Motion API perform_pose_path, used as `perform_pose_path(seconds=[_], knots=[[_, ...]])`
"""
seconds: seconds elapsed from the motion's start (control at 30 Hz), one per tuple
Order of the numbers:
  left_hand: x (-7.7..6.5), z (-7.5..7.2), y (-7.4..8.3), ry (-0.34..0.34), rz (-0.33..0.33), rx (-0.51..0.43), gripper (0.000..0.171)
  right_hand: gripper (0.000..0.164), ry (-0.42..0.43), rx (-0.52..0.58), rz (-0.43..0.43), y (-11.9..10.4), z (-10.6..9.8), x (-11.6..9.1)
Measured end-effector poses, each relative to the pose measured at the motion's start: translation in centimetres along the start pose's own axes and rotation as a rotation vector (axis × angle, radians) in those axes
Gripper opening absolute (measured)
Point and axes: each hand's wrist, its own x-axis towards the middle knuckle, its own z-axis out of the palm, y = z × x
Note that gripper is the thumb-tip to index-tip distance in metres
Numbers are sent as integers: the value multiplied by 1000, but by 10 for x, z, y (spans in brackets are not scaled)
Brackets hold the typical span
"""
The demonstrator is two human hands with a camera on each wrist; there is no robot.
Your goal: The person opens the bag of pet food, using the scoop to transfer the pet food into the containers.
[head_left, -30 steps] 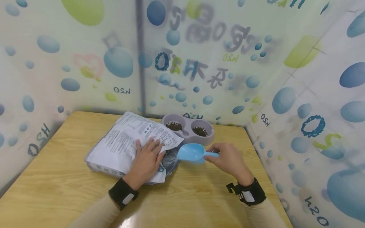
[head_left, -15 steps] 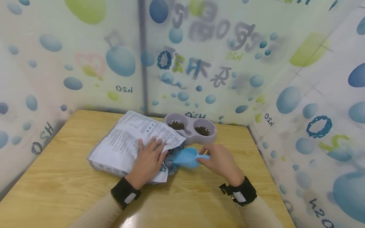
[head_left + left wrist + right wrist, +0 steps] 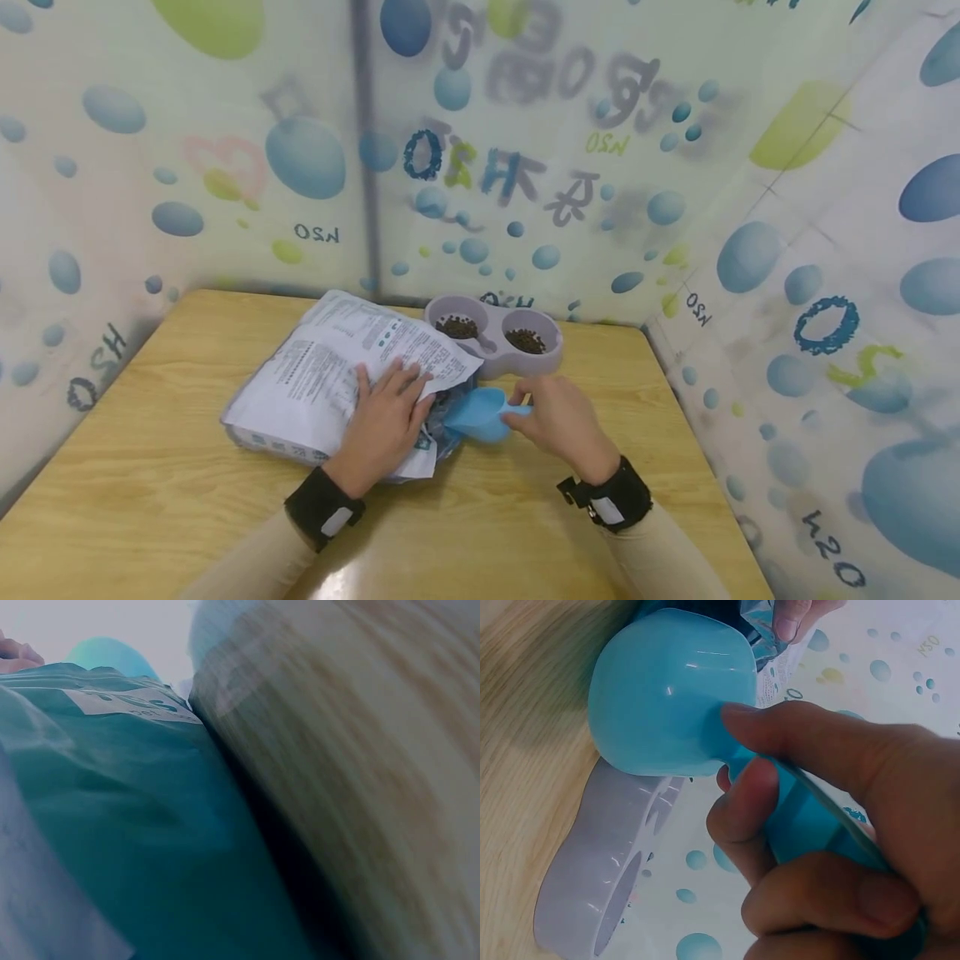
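A large white printed pet-food bag (image 3: 307, 375) lies on its side with its dark mouth facing right. My left hand (image 3: 384, 429) rests on top of it near that mouth, fingers spread. In the right wrist view, fingers of the left hand (image 3: 799, 619) touch the bag's shiny edge. My right hand (image 3: 566, 425) grips the handle of a light blue scoop (image 3: 483, 414). The scoop's front edge is inside the bag's mouth, so its tip is hidden. In the right wrist view the scoop (image 3: 667, 690) shows its rounded outer side, with thumb and curled fingers around the handle.
Behind the scoop stands a grey double pet bowl (image 3: 498, 364), with brown kibble (image 3: 525, 340) in both hollows. The wooden table (image 3: 480, 533) meets patterned walls (image 3: 465, 208) at the back and sides.
My right hand has moved left with the scoop, bringing its front from beside the bag into the mouth and tilting it. The left hand stays on the bag.
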Motion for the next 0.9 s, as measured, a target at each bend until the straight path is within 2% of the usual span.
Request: perform_pose_path(seconds=[0.53,0.9], knots=[[0,1,-2,-3,-7,-4,47,18,-35,-4,22,-16,0,13],[0,2,-3,-9,-3,6,46,17,-27,26,14,-25,9,20]])
